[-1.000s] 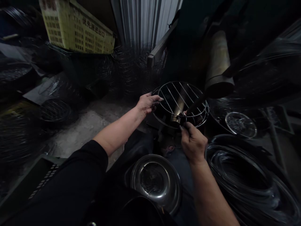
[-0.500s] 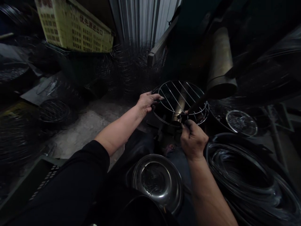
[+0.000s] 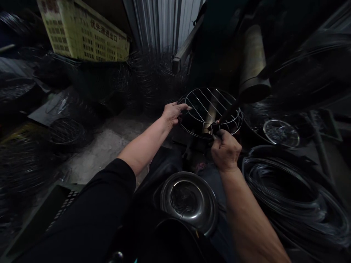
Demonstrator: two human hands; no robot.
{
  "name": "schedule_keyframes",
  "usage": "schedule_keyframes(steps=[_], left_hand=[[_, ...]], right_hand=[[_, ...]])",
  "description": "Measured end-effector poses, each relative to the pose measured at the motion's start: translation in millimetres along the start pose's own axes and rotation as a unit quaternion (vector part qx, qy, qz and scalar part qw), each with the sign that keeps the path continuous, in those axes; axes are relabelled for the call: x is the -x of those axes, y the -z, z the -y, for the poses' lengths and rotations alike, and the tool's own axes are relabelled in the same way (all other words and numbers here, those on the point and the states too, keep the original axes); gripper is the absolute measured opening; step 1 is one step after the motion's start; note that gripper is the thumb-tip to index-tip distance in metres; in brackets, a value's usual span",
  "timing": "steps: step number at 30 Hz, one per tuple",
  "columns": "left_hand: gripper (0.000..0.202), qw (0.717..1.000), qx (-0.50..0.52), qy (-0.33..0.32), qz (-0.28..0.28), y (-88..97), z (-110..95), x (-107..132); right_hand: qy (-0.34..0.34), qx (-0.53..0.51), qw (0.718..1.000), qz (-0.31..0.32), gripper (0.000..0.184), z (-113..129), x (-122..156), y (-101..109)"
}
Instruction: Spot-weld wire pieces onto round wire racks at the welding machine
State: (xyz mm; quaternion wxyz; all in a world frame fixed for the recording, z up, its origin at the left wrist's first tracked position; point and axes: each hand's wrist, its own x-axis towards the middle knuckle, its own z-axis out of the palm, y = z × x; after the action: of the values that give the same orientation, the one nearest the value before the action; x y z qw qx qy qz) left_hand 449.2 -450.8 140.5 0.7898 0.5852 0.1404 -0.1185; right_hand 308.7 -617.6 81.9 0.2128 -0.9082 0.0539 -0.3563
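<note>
**Where the round silvery wire rack is held**

As it is seen from the head camera, the round silvery wire rack, a ring crossed by straight parallel bars, is held roughly level just above the centre of the view, beyond the person's lap. Its left rim is gripped by the left hand, with the fingers curled about the ring and the thumb laid along its top. Its near rim is pinched by the right hand, which is closed tightly, fingertips at the wire.

A dull brass-coloured post is seen through the bars, under the rack. A dark slanting rod is seen reaching the rack from the upper right, close to the right hand's fingertips, and a small reddish glow is visible where rod and wire meet. Above the rod, a large tarnished metal cylinder is mounted.

Nearer the person, a shiny round steel bowl is placed between the forearms. Large coils of black wire are stacked to the right, with a small round glossy metal disc beyond them. A pale yellow plastic crate bearing printed characters is set at the upper left, beside a ribbed grey metal sheet. The left upper arm is covered by a black sleeve; both forearms are bare.
</note>
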Motion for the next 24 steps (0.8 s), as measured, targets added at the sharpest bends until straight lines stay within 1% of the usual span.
schedule_keyframes(steps=[3,6,10,13,15,17,20,24], left_hand=[[0.035,1.0,0.003,0.005,0.001,1.0,1,-3],[0.036,1.0,0.005,0.002,0.002,1.3,1,-3],[0.031,1.0,0.003,-0.005,0.001,0.3,0,-1],[0.03,1.0,0.007,-0.003,0.004,-1.0,-2,0],[0.033,1.0,0.015,0.005,0.007,-1.5,-3,0],[0.035,1.0,0.025,0.014,0.008,-1.9,-3,0],[0.035,0.999,0.03,0.022,0.008,-2.5,-3,-2],[0.03,0.999,0.039,0.024,0.009,-3.8,-1,-7]], right_hand=[[0.003,0.013,1.0,0.01,0.028,1,-1,-1],[-0.011,0.028,0.999,0.025,0.028,2,-2,1],[-0.02,-0.011,0.999,0.041,0.027,1,-6,11],[0.002,-0.038,0.997,0.064,0.027,-3,-8,15],[0.014,-0.026,0.997,0.067,0.019,-4,-9,12],[0.014,0.001,0.998,0.056,0.015,-3,-9,7],[0.008,0.033,0.999,0.037,0.014,-1,-8,0],[-0.01,0.064,0.997,0.047,0.014,2,-8,-3]])
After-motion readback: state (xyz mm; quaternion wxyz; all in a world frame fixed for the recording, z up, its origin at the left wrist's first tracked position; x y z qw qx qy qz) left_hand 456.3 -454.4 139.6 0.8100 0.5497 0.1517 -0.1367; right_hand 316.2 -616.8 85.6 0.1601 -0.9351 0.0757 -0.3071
